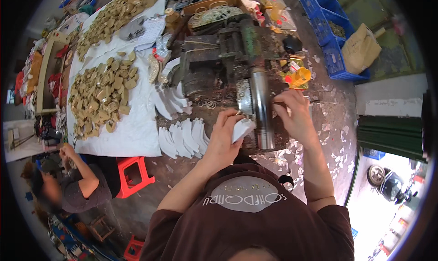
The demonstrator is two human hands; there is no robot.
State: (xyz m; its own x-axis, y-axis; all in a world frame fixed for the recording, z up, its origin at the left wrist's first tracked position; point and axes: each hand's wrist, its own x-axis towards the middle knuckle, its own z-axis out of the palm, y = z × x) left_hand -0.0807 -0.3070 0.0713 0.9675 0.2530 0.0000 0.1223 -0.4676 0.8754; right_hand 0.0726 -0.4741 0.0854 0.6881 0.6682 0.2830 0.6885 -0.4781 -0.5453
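My left hand (225, 135) is closed around a white curved piece (242, 129), its fingertips at the left side of a shiny steel cylinder (261, 108). The cylinder juts toward me from a dark, greasy machine (214, 56). On the cylinder's right side is my right hand (293, 111), its thumb and forefinger pinched; whatever they may hold is too small to make out. A toothed metal part (245, 96) sits directly left of the cylinder. Several more white curved pieces (182, 138) stand in a row left of my left hand, with another group (168, 100) behind them.
A white-covered table (142, 124) at the left bears heaps of tan blocks (102, 94). A co-worker (84, 183) sits by a red stool (136, 175). A yellow cup (301, 77) lies right of the machine. Blue crates (335, 56) stand far right; white scraps litter the floor.
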